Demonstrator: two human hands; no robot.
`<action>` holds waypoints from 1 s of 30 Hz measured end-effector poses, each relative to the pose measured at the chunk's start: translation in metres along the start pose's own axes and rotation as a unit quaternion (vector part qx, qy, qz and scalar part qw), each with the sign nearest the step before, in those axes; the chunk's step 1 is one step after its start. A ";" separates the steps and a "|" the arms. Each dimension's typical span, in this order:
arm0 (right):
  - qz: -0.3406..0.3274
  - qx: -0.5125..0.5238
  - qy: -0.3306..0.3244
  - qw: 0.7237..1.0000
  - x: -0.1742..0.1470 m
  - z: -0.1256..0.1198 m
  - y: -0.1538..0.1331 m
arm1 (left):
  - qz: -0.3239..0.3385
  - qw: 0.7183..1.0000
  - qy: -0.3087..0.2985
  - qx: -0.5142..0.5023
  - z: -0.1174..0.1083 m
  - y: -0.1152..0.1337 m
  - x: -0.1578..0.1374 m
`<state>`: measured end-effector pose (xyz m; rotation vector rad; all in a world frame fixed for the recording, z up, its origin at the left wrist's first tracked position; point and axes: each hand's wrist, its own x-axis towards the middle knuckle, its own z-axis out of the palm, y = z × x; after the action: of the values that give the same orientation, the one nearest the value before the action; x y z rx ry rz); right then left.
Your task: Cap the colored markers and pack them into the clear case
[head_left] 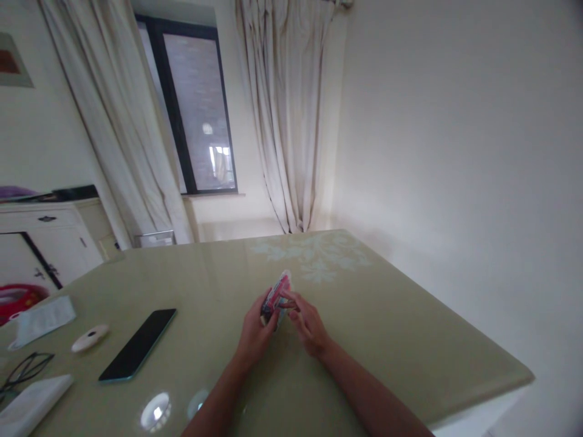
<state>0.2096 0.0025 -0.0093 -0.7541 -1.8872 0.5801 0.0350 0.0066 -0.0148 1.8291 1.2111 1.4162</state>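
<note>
My left hand (255, 328) is closed around a small pink, red and white packet (279, 291) with a clear-looking top edge, held tilted above the middle of the table. My right hand (307, 323) meets the packet from the right, its fingers bent against the packet's near side and the thumb just below them. Part of the packet is hidden behind the fingers of both hands, so what kind of packet it is I cannot make out.
On the pale green table (204, 285) lie a black phone (139, 346), a white oval object (90, 338), a face mask (43, 321), eyeglasses (28, 367) and a white box-like object (34, 403). A wall (455, 182) borders the table's right side.
</note>
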 end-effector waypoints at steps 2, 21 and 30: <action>-0.015 -0.060 0.026 0.998 0.001 -0.003 0.003 | -0.009 0.999 -0.029 -0.020 0.002 -0.001 -0.001; -0.121 -0.227 0.002 0.966 -0.003 -0.004 0.009 | 0.026 0.998 -0.050 -0.001 0.005 0.005 0.000; -0.042 -0.284 0.096 0.953 0.005 -0.023 0.023 | 0.005 0.997 -0.076 -0.012 -0.001 -0.001 0.001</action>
<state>0.2346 0.0236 -0.0128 -1.0466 -1.9026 -0.1061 0.0339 0.0084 -0.0151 1.8907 1.1048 1.2652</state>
